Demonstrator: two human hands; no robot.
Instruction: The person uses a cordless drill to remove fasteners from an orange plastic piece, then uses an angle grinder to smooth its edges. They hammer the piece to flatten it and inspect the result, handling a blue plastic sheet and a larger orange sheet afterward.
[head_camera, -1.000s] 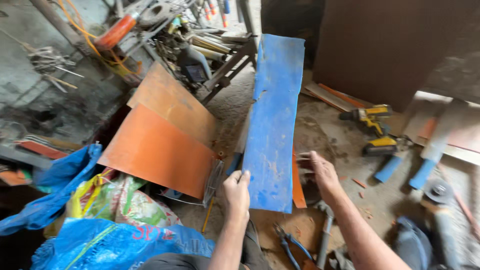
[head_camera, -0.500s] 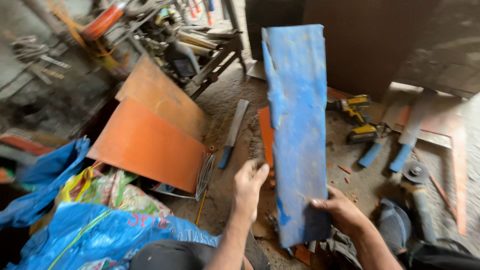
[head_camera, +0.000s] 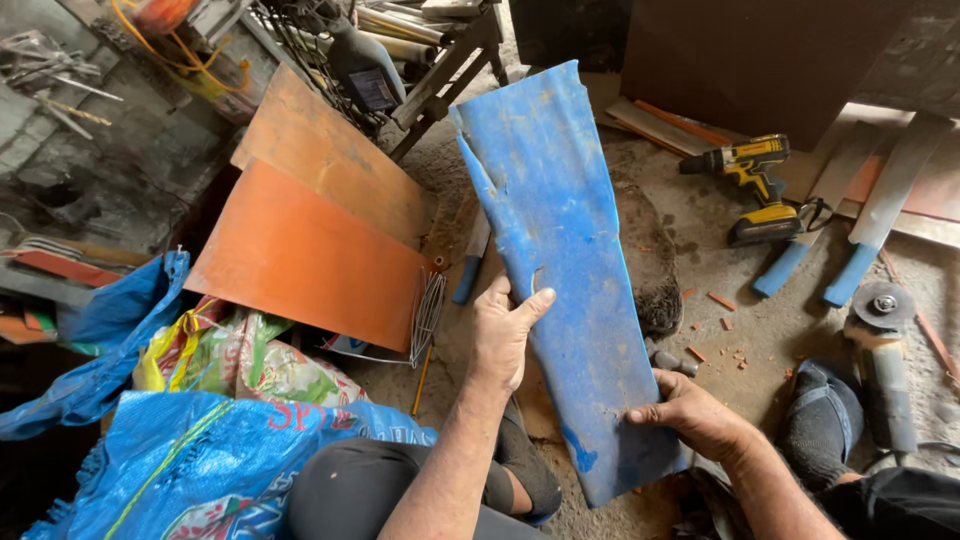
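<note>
Left hand (head_camera: 503, 335) closed on the left edge of the blue sheet (head_camera: 565, 250), thumb laid across its face, fingers wrapped behind and out of sight. Right hand (head_camera: 695, 415) pinching the sheet's lower right edge, thumb on the front, knuckles bent, grip firm. Sheet itself long, worn and scratched, held tilted at centre, torn upper end toward 12 o'clock, lower end toward 6 o'clock near the knees, clear of the ground.

At 9 o'clock from the left hand, an orange panel (head_camera: 310, 260) leaning flat-faced, a second rusty-orange panel (head_camera: 335, 155) just behind it. Toward 7 o'clock, a blue woven sack (head_camera: 215, 465) with red print and a yellow-green stripe; just above it, a crumpled printed bag (head_camera: 250, 360) in green, yellow and red. More blue sacking (head_camera: 100, 350) draped at 8 o'clock.

At 2 o'clock from the right hand, a yellow-and-black cordless drill (head_camera: 752, 185) lying on the dirt floor (head_camera: 700, 270). Beside it, two pale strips with blue ends (head_camera: 850, 235). At 3 o'clock, an angle grinder (head_camera: 882, 350) resting disc-up. Small orange chips (head_camera: 720, 300) scattered between sheet and grinder.
</note>
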